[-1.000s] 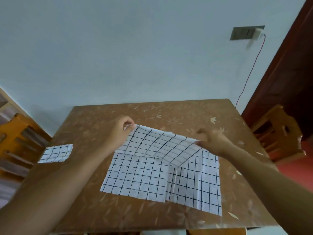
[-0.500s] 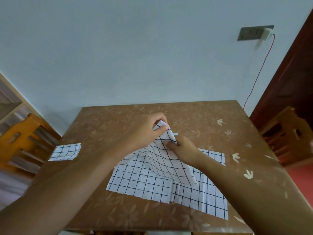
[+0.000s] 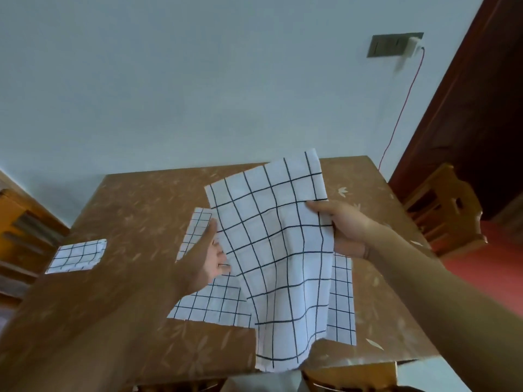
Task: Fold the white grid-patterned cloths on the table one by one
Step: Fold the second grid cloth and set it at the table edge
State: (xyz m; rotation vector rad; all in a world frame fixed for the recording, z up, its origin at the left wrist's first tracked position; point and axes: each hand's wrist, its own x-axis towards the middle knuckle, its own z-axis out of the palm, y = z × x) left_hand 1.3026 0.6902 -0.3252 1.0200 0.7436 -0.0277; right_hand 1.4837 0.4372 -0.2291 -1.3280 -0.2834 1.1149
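A white grid-patterned cloth hangs in the air above the table, folded over on itself. My right hand grips its right edge. My left hand is beside the cloth's left edge, fingers apart, palm toward it, touching or nearly touching. More grid cloth lies flat on the table beneath, partly hidden by the held one. A small folded grid cloth lies at the table's left edge.
Wooden chairs stand at the left and the right of the table. A wall with a switch plate and a red cable is behind. A dark door is at the right.
The top cloth has been lifted off the table and now hangs from my right hand. My left hand has let go of its corner and moved to its left side.
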